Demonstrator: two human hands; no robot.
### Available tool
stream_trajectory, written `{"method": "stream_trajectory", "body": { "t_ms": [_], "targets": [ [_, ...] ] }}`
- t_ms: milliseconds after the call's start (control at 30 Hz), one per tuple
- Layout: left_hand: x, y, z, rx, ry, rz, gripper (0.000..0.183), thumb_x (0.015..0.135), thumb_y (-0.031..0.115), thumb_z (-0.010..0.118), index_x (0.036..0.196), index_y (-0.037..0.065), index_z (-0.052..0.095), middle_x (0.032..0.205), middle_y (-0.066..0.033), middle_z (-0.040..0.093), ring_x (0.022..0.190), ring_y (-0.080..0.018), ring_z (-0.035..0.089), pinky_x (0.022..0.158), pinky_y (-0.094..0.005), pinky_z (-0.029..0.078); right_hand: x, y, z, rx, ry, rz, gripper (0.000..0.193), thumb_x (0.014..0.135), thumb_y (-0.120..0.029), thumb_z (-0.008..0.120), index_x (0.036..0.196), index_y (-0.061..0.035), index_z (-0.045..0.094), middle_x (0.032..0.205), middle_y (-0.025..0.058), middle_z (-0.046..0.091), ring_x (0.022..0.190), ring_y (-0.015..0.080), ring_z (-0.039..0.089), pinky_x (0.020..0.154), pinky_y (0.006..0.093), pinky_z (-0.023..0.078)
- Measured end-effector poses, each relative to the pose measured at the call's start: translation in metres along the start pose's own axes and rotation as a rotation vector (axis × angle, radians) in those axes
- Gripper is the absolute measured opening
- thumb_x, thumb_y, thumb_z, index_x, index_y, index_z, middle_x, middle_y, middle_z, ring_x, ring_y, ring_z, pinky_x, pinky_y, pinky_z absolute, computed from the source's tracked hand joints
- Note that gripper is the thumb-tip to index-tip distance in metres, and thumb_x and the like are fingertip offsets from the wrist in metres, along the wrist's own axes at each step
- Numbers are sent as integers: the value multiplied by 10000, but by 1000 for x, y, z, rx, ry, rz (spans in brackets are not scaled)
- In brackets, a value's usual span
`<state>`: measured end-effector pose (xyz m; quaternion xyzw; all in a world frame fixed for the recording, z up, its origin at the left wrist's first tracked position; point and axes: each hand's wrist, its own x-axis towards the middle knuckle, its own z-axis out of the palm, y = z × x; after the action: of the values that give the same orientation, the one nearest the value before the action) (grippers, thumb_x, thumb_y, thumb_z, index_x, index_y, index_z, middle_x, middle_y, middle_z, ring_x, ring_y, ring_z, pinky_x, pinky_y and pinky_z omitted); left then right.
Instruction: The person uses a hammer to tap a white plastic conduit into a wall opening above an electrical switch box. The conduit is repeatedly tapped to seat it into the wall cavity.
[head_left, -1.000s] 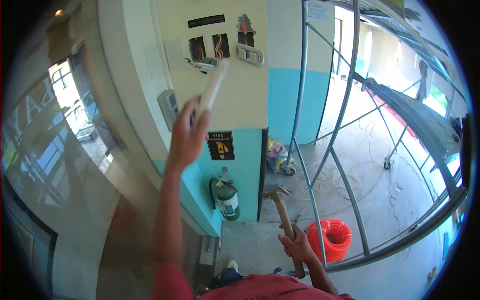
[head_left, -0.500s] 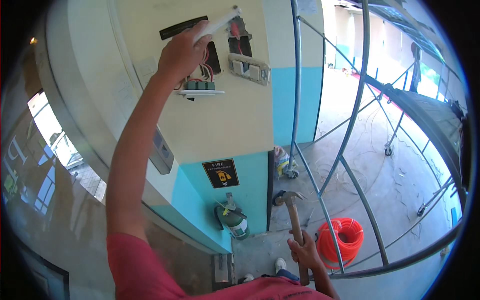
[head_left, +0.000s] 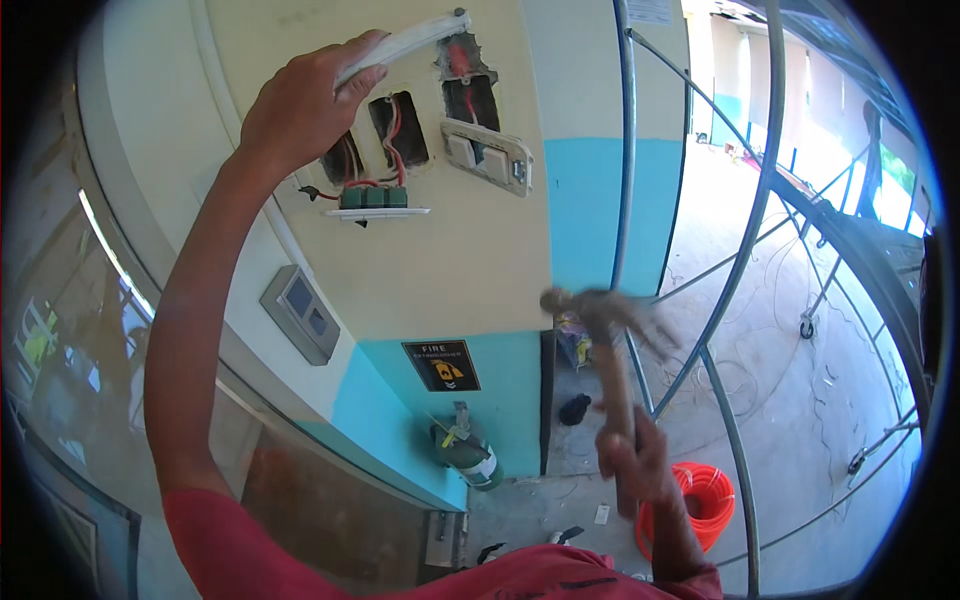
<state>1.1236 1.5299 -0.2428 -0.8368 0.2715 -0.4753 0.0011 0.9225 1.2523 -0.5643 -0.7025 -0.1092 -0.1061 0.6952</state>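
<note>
My left hand (head_left: 300, 108) is raised at the upper left, closed around a long white strip (head_left: 410, 36). The strip's dark end points up and to the right, above a broken wall opening (head_left: 468, 78). My right hand (head_left: 638, 455) grips the wooden handle of a claw hammer (head_left: 610, 320), its head up and slightly blurred. Below the openings, a switch plate with green modules (head_left: 372, 202) hangs from red and white wires (head_left: 395, 150). A second, tilted switch plate (head_left: 485, 158) with white rockers hangs to its right.
Scaffold tubes (head_left: 755, 230) rise close on the right. An orange coil of tubing (head_left: 705, 510) lies on the floor beside them. Low on the wall are a green fire extinguisher (head_left: 468, 455) and a black sign (head_left: 441, 366). A grey metal box (head_left: 300, 314) is mounted at left. Loose wires trail across the floor.
My right hand has raised the hammer, bringing its head higher. My left hand and the strip have shifted left in view. The view itself has shifted a little.
</note>
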Motion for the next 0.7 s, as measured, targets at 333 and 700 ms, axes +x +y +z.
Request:
{"method": "stream_trajectory", "body": {
  "t_ms": [333,700],
  "targets": [
    [3,5,0,-62,86,100,414,935,342,519,1297,140,523,1127,-139,633,937,-319,624,837,-367,483,143,-124,18,-489,301,-641,353,909,-232,551,1145,17,465,699,146,593,571,180,607,520,323,472],
    [13,15,-8,187,91,168,402,925,348,516,1290,178,518,1018,-152,648,897,-350,620,791,-422,494,222,-145,20,-508,240,-571,377,944,-337,516,1053,23,489,661,170,583,577,215,588,553,364,460]
  ]
}}
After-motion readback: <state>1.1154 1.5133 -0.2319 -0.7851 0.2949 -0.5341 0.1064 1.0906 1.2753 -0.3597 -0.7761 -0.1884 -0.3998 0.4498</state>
